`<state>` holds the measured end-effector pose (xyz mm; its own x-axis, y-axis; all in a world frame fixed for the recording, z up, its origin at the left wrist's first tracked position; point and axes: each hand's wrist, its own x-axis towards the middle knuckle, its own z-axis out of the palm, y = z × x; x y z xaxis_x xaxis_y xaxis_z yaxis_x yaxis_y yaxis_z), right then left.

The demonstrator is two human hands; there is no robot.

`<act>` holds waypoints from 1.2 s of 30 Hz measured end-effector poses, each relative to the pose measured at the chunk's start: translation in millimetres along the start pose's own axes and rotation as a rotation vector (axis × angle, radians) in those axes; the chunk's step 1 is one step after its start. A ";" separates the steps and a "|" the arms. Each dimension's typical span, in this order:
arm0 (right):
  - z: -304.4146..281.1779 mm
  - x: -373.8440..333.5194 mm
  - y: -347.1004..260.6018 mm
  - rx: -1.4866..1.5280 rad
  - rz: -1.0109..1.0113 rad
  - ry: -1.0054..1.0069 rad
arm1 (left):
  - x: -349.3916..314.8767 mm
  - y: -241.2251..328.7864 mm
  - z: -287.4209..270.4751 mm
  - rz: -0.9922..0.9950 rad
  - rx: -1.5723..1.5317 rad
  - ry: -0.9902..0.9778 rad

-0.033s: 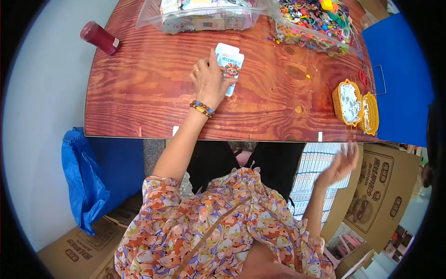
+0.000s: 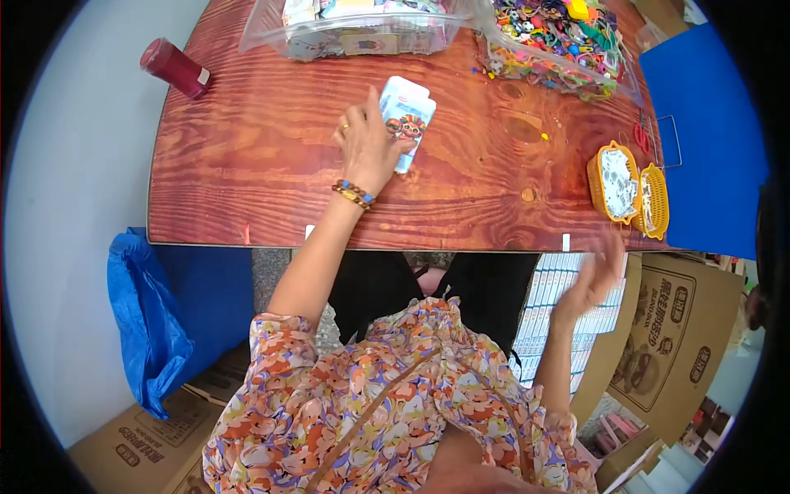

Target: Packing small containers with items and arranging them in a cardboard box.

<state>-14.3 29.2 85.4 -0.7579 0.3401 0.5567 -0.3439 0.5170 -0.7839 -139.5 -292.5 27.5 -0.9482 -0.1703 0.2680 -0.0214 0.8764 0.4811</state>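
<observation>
While the left hand (image 2: 368, 148) grips one pale-blue carton (image 2: 409, 107) against the surface (image 2: 477, 189), the right hand (image 2: 601, 267) hangs open and empty off to its right, so securing the carton looks done and the right hand's share undone, though whether the carton is filled or closed cannot be told.

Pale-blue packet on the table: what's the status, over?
Left grip: touching pale-blue packet, thumb across its lower part. Right grip: blurred, seemingly empty, near table's front edge. Plastic bins beyond packet.
</observation>
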 end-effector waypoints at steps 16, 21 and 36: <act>201.6 80.0 -14.8 0.340 0.405 -1.124 | -38.2 13.0 -61.0 0.342 -0.021 -0.007; 198.9 83.6 -20.7 0.393 0.408 -1.115 | -39.5 18.1 -63.8 0.259 -0.156 0.008; 170.1 17.8 -22.6 0.595 0.291 -0.655 | -53.4 45.0 -49.1 -0.133 -0.701 0.005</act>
<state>-114.3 -110.0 66.2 -0.9582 -0.2118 0.1925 -0.1819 -0.0684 -0.9809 -74.3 -266.0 75.8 -0.9501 -0.2596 0.1727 0.0732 0.3526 0.9329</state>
